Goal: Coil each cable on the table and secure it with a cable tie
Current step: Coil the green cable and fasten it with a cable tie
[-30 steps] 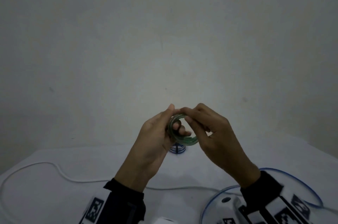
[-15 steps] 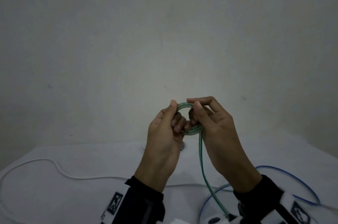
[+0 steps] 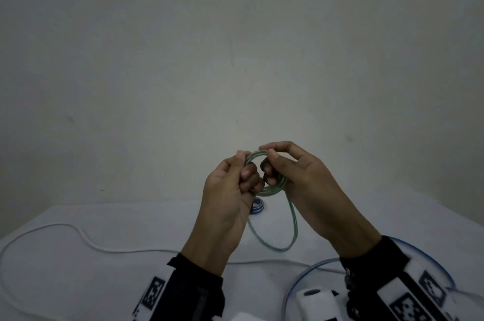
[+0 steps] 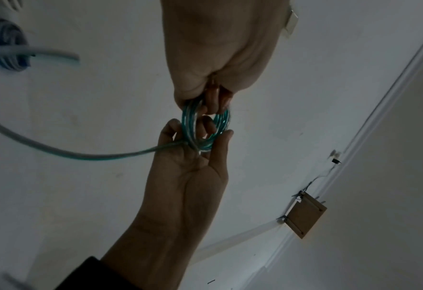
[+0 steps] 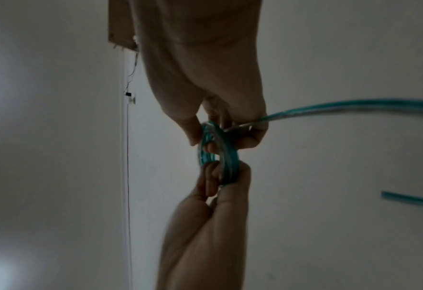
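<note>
Centrally in the frame, the left hand [image 3: 227, 189] and right hand [image 3: 301, 176] both pinch the green cable [image 3: 269, 191], coiled above the desk [image 3: 78, 268]. Light and springy, it probably unwinds unless gripped across all loops together.
</note>
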